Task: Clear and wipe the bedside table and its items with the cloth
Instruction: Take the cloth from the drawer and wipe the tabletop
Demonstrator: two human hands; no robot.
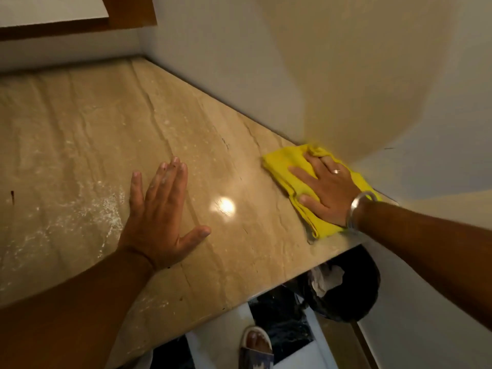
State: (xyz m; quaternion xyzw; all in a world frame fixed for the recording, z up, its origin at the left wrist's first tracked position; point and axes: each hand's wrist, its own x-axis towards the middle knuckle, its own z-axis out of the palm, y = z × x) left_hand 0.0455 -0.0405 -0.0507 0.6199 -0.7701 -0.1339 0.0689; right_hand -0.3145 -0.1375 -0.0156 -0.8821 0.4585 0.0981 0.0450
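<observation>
A beige marble table top (pixel 87 123) fills most of the view, with a white dusty smear on its left part. A folded yellow cloth (pixel 286 169) lies at the top's right end, against the wall. My right hand (pixel 324 190) presses flat on the cloth, fingers spread, a ring on one finger and a metal bangle on the wrist. My left hand (pixel 159 217) rests palm down on the bare marble near the middle, fingers apart and holding nothing.
A cream wall (pixel 266 62) runs along the table's far side. A brown wooden frame (pixel 80 25) sits at the top left. Below the front edge stand a black bin (pixel 354 296) with crumpled paper and my sandalled foot (pixel 257 344) on a black-and-white floor.
</observation>
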